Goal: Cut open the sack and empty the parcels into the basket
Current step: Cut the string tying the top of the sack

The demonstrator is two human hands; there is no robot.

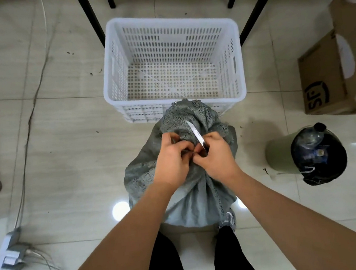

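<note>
A grey woven sack (145, 171) stands upright on the tiled floor between my feet and the basket, its neck bunched at the top. My left hand (170, 158) pinches the gathered neck of the sack. My right hand (216, 155) grips a knife (195, 134) by its handle, blade pointing away from me and lying against the sack's neck. Both hands meet at the tied spot. The white perforated plastic basket (108, 80) sits just beyond the sack and holds nothing. No parcels show; the sack hides its contents.
Black table legs (93, 22) stand behind the basket. Cardboard boxes (330, 77) are stacked at the right, with a green bin lined with a black bag (317, 154) nearer. A power strip (7, 258) and cables lie at the lower left.
</note>
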